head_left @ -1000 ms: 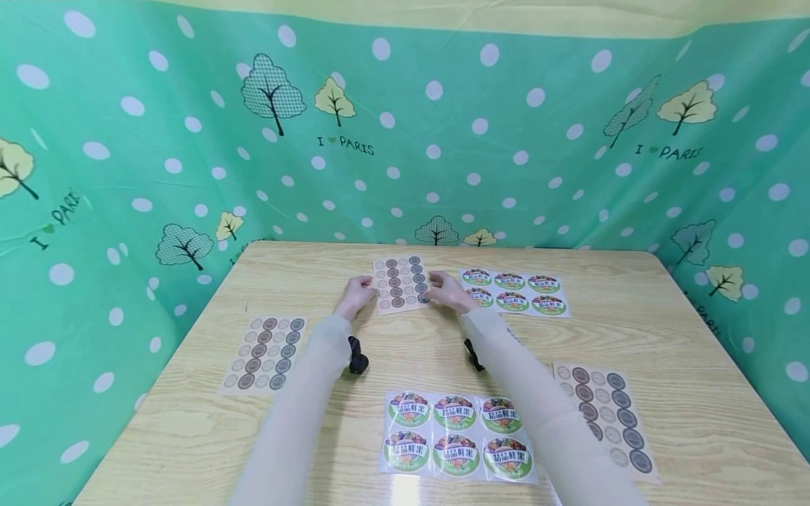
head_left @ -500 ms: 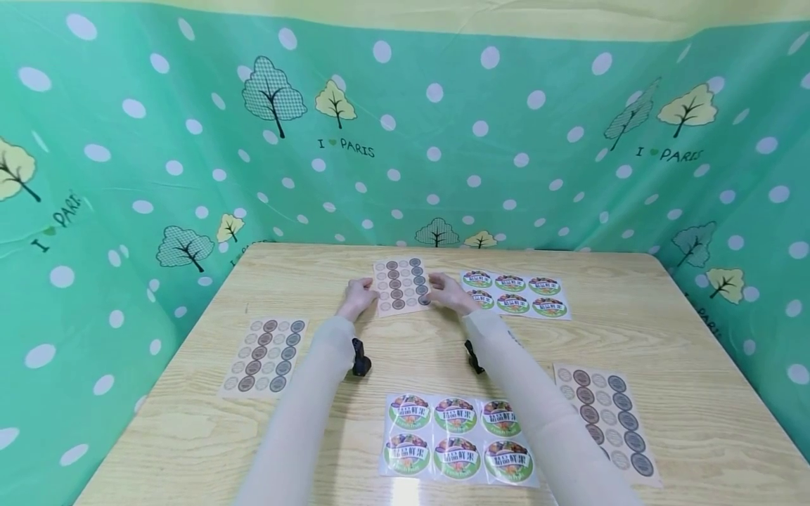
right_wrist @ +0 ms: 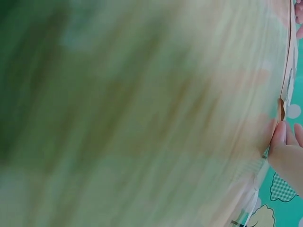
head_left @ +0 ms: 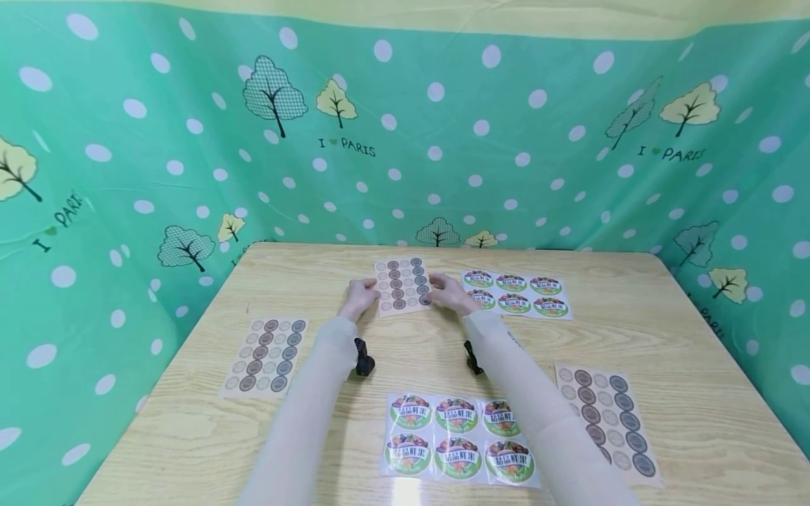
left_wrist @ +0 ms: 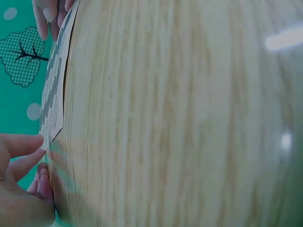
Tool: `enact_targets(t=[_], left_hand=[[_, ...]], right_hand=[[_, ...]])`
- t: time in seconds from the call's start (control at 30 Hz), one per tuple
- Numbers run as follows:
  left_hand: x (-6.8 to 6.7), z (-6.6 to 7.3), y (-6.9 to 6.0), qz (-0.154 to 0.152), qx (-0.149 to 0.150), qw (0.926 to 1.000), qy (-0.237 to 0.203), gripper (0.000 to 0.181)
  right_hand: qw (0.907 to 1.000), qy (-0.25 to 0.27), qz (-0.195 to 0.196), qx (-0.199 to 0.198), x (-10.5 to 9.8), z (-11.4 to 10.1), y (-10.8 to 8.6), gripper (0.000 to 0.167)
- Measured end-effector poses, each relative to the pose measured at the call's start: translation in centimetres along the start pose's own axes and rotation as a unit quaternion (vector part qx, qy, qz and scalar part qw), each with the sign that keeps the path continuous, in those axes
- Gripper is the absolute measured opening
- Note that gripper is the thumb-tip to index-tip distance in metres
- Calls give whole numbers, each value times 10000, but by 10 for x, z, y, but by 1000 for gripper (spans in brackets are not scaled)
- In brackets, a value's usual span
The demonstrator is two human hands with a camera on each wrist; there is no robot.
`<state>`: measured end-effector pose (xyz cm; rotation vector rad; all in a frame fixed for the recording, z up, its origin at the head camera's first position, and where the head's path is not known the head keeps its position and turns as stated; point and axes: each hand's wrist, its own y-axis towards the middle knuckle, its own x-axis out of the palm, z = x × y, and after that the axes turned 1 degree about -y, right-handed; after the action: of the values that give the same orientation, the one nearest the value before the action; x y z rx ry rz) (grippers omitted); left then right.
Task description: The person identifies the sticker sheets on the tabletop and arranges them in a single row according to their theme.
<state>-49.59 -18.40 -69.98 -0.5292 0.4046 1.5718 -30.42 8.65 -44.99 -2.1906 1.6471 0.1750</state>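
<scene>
At the back middle of the table, a beige sheet of round stickers lies between both hands in the head view. My left hand pinches its left edge. In the left wrist view, thumb and finger of that hand meet at a corner of the sticker sheet. My right hand holds the right edge near the lower corner. In the right wrist view, the fingers of this hand are at the slightly raised sheet edge; the contact is partly hidden.
Right of the hands lies a sheet of oval fruit stickers; another fruit sticker sheet is near the front. Beige round-sticker sheets lie at left and right, the latter partly under the right sleeve. A green dotted curtain surrounds the table.
Almost nothing differs. The left wrist has shifted very slightly right; both hands stay at the edges of the sticker sheet, which lies in the same place.
</scene>
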Motion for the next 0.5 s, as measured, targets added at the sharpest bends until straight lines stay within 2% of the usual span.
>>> enact_targets(t=[0.07,0.1,0.17,0.27,0.33,0.37,0.4,0.43,0.47,0.5], left_hand=[[-6,17,-16,48,12,10000,1,48],[-12,33,-30,102,-13,9999,3,47],[-29,77,-73,219,-35,9998,-20,45],[-61,157,-147,216,-325,9990,-222,44],[-76,198,-183,54,-594,9971,-478,43],[-77,207,-190,83,-628,9962,-604,43],[-80,215,-195,-40,-775,9950,-635,43],[-81,219,-199,-76,-758,9945,-716,43],[-73,203,-184,7,-697,9948,-747,43],[-62,180,-162,128,-627,9952,-745,43]], right_hand=[[10000,28,51,24,0,0,1,61],[10000,53,71,35,1,1,1,61],[9997,188,122,119,1,1,3,62],[9980,531,195,293,2,-3,3,63],[9956,809,250,412,2,-9,0,62],[9946,903,289,422,2,-9,-1,60],[9937,969,316,457,2,-13,-3,59],[9930,1022,339,481,3,-16,-6,58],[9925,1054,349,503,3,-19,-8,57],[9923,1069,357,512,4,-21,-10,56]])
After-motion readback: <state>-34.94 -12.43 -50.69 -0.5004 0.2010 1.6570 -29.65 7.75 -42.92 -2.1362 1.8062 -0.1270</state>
